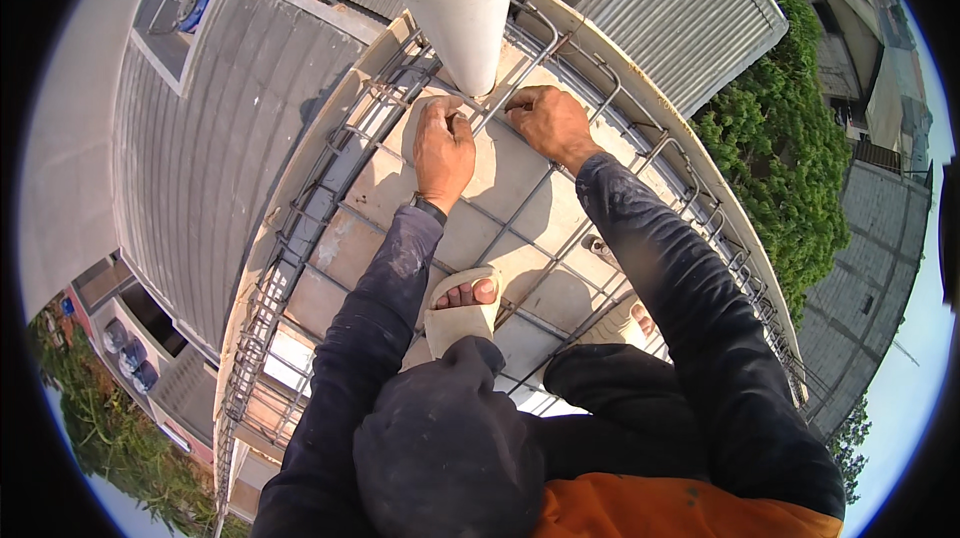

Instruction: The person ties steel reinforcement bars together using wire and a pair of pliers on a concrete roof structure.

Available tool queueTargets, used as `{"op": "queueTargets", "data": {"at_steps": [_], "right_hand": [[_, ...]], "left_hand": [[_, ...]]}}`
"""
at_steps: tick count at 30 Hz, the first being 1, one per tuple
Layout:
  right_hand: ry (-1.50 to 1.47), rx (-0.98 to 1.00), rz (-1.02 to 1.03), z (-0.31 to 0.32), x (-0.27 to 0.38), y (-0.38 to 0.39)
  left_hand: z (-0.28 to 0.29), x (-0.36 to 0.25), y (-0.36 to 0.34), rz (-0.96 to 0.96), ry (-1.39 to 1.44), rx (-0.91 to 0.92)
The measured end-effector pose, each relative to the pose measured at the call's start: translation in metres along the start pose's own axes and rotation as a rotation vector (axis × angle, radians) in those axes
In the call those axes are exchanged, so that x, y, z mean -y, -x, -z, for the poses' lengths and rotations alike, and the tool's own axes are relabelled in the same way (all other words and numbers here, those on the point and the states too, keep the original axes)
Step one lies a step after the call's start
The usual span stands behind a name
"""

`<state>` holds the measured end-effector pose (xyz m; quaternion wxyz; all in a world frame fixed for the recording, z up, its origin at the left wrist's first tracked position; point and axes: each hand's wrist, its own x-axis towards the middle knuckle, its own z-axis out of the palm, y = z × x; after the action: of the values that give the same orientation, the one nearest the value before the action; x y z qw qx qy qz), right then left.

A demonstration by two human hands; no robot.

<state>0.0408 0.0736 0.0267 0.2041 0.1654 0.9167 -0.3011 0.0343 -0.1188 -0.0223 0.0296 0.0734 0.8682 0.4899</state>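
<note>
A rebar grid (533, 193) is lying under the grip, a white pipe (466, 33) standing just beyond. The left hand (443, 156) and right hand (556, 128) are sitting half-curled near the rebar grid; whether they are grasping it, I cannot tell.

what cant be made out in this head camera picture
Left hand, head view: its own curl hides whether anything is pinched.
Right hand, head view: its own curl hides what it may grip.
White pipe, head view: the top picture edge cuts off its rim.
Right sandal, head view: the dark trouser leg hides its heel.
</note>
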Motion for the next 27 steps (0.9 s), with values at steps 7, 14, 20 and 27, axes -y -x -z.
{"op": "queueTargets", "data": {"at_steps": [7, 14, 20, 27], "right_hand": [[-0.359, 0.155, -0.105, -0.007, -0.009, -0.011], [-0.327, 0.200, -0.114, -0.011, -0.009, -0.023], [-0.287, 0.233, -0.139, -0.007, -0.005, -0.026], [-0.053, 0.213, -0.156, 0.015, 0.012, -0.007]], "left_hand": [[0.023, -0.003, -0.018, 0.150, -0.024, 0.285], [0.029, -0.008, -0.018, 0.200, 0.078, 0.337], [0.025, -0.008, -0.015, 0.210, 0.168, 0.277], [0.013, -0.002, -0.009, -0.145, -0.067, 0.145]]}}
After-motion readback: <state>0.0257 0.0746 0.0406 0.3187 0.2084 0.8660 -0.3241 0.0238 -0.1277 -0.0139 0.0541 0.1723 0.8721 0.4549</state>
